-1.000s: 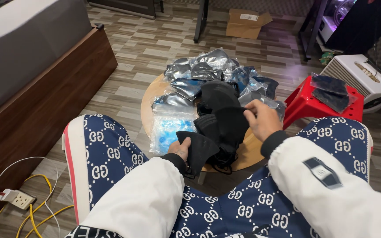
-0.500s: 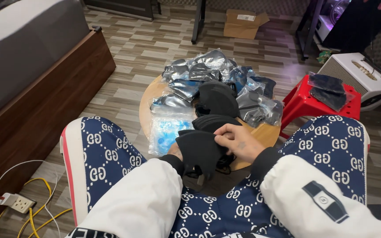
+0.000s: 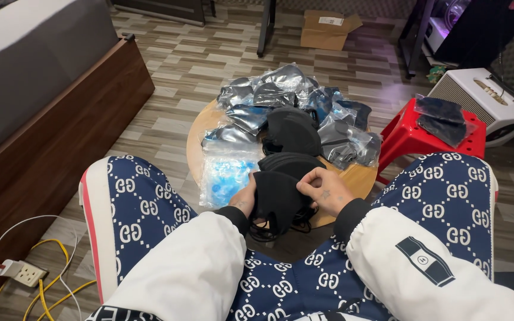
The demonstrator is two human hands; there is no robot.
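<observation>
**A:** What does the head view show?

**B:** A seated person in patterned navy trousers and white sleeves looks down at a small round wooden tabletop (image 3: 361, 178). Both hands meet at its near edge on a black face mask (image 3: 275, 199).

**A:** How do the fingers hold it?

**B:** The left hand (image 3: 246, 199) grips the mask's left side, fingers closed around the fabric. The right hand (image 3: 323, 191) pinches its upper right edge, fingers curled tight. The mask's ear loops dangle below.

**A:** What surrounds it?

**B:** Just behind lies a stack of black masks (image 3: 290, 161). To the left sits a clear packet of blue masks (image 3: 224, 178). Farther back, a heap of clear plastic bags (image 3: 281, 89). A red stool (image 3: 411, 134) stands to the right.
</observation>
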